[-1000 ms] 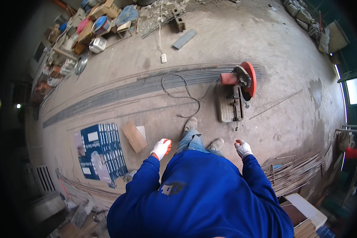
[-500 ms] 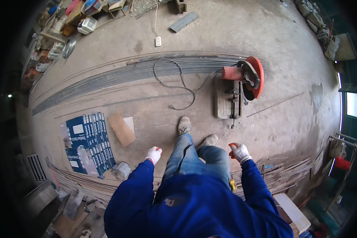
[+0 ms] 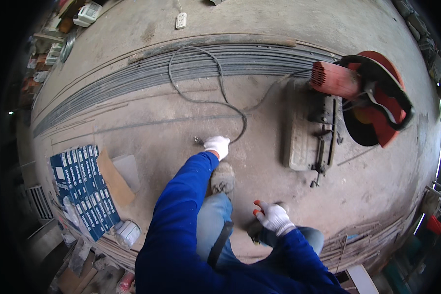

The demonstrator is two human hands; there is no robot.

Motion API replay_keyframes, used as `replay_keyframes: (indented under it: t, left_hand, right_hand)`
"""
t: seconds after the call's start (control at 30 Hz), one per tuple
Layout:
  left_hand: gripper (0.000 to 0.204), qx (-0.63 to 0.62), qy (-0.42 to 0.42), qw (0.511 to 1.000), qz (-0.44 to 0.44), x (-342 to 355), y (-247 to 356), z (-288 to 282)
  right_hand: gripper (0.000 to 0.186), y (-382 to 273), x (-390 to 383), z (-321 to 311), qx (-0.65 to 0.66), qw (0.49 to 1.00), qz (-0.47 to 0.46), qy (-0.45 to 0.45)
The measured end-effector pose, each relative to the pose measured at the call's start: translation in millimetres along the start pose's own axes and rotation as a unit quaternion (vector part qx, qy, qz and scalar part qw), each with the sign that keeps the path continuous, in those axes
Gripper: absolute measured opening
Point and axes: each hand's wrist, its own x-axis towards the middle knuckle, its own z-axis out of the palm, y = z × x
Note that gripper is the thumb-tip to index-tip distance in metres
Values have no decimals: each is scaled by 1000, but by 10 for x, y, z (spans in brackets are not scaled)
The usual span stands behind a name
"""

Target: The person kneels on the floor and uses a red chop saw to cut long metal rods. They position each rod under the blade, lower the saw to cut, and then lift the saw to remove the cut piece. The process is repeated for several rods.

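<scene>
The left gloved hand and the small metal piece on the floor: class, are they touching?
Touching. The head view shows the left hand reaching down, its fingertips meeting the small metal piece on the concrete floor, no gap visible.

- Single head-worn fisheye view, looking steeply down onto the concrete floor [image 3: 147,132] from standing height.
- Wearer's blue sleeves enter from the lower edge.
- Straight rods [image 3: 191,66] bend near the rim; the corners are black.
</scene>
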Motion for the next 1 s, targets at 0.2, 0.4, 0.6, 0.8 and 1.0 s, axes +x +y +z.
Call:
replay_keyframes:
  t: [0.2,0.4,0.6,0.8,1.0]
  left_hand:
    - [22,146,52,986,53,318,72,548]
    - [21,153,81,982,69,302,18,620]
    - [19,168,87,981,51,334,93,571]
    - [17,224,191,952,85,228,-114,-199]
    - [20,-92,490,803,-326,572,-1580,-1454]
  right_hand:
    - [43,115,256,-623,-29,989,2,143]
    - [43,116,402,-906,-48,967,-127,214]
    - [43,141,419,-852,-98,974,-133,152]
    - [44,259,434,-955,-84,975,-122,168]
    - [46,267,372,-973,-86,974,-147,147]
